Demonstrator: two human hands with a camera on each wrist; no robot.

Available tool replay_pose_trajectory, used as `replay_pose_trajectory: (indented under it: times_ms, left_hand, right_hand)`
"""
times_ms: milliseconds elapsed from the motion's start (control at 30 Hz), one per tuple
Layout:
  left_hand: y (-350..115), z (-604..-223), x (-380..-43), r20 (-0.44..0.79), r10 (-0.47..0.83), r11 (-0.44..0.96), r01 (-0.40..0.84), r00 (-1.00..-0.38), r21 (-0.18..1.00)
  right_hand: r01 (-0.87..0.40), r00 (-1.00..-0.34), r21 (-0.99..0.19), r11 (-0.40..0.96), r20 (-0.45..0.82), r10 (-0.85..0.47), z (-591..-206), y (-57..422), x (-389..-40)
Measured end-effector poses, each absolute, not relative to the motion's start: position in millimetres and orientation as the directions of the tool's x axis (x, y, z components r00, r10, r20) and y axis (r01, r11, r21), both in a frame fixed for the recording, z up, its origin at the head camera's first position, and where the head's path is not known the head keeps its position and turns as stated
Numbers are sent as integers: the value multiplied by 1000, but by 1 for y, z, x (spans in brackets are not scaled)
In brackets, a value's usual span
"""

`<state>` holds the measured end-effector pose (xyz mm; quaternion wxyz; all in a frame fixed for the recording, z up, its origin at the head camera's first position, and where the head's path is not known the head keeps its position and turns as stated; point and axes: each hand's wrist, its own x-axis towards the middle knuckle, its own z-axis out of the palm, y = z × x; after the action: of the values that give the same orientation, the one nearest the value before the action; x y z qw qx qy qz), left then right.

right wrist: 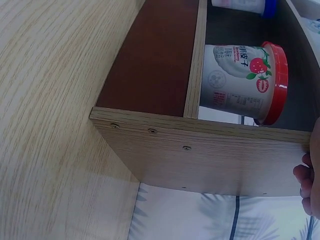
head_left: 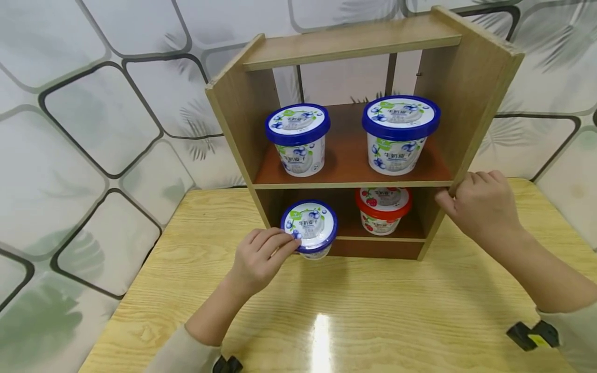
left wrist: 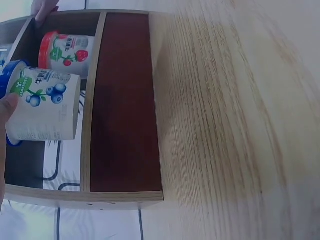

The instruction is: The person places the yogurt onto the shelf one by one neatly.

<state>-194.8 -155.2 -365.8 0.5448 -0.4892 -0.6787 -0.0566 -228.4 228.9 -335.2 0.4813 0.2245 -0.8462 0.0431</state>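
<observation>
My left hand [head_left: 262,259] grips a blue-lidded tub [head_left: 310,223] by the left side of its lid, with the fingers over the rim. This tub is at the lower compartment's front left, tilted toward the camera. In the left wrist view its side [left wrist: 45,105] shows printed blueberries, and the thumb lies on the lid's edge. On the right, my right hand [head_left: 487,204] holds the front edge of the wooden shelf's side panel [head_left: 485,111], near the middle board. A red-lidded tub [head_left: 383,210] with printed strawberries stands in the lower compartment, right of the gripped tub.
Two more blue-lidded tubs, one at left [head_left: 298,140] and one at right [head_left: 400,135], stand on the middle board. The shelf unit sits on a wood-grain table [head_left: 382,311]. Behind it is a patterned wall covering [head_left: 84,129].
</observation>
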Motion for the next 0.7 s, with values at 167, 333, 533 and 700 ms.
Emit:
replay_pose_trajectory:
  times_ms: [167, 333, 533, 700]
  left_hand:
    - [-156, -368, -197, 810, 586, 549, 720, 32, -425]
    - [-157, -371, -199, 820, 572, 566, 720, 9, -402]
    - [-157, -372, -201, 834, 550, 613, 698, -39, -371]
    - [-156, -371, -203, 829, 552, 655, 661, -89, -365]
  right_hand:
    - [-426, -426, 140, 894, 840, -335, -334, 228, -228]
    - [-419, -433, 138, 898, 839, -331, -335, 228, -228]
    - [-413, -458, 133, 901, 825, -332, -336, 228, -228]
    - [-410, -466, 136, 902, 819, -335, -335, 229, -227]
